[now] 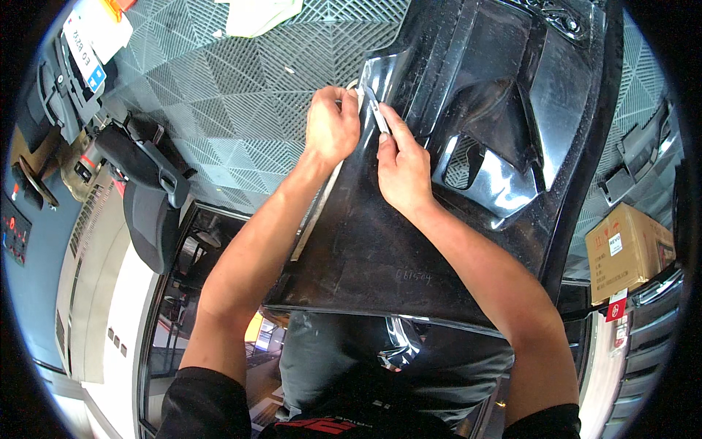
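Note:
A glossy black vehicle body panel (358, 241) with a sculpted opening lies before me. A thin pale strip (313, 216) runs along its left edge. My left hand (333, 130) is closed in a pinch at that edge, on what looks like the upper end of the strip; the fingertips partly hide it. Just to the right, my right hand (404, 164) grips a slim utility knife (379, 117) with a pale handle. Its blade points up and left, close to the left fingertips and over the panel's edge. Whether the blade touches the strip I cannot tell.
Grey interlocking tiles (241, 110) cover the floor. On the left stand a black and grey seat (150, 212) and a licence plate (84, 47). A cardboard box (621, 252) is at right, below a black plastic part (640, 157). Pale green paper (259, 14) lies at the top.

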Demonstrator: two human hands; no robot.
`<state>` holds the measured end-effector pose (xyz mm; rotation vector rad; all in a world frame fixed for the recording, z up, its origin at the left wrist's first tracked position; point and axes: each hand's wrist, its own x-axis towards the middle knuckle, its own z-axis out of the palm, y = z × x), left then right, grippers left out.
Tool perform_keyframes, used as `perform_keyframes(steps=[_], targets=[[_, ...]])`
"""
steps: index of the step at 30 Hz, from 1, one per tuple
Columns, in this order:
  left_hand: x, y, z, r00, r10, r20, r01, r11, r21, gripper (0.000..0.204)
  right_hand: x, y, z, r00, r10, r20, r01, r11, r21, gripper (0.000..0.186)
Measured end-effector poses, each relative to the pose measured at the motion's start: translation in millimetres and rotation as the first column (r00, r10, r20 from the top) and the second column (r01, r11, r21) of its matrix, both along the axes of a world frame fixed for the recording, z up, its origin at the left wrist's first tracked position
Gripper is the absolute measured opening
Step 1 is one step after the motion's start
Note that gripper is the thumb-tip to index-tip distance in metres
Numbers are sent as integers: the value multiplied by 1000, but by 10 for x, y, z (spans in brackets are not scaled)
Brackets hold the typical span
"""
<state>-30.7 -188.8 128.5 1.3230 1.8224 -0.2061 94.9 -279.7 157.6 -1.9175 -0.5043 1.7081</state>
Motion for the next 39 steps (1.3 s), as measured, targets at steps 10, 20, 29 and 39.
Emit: perform_keyframes(steps=[10,20,29,39], targets=[[11,-149,-58,980,169,108,-177,982,68,33,-36,-35,-53,997,49,59,-52,997,55,45],[0,-172,-91,970,209,120,-221,971,93,32,-99,15,-64,979,89,183,-117,982,147,51],[13,-149,-49,940,286,187,-304,950,76,34,-58,52,-22,941,212,263,-253,958,132,55],[-17,-140,-76,928,318,194,-330,943,34,34,-55,-2,73,932,267,246,-293,953,79,56]])
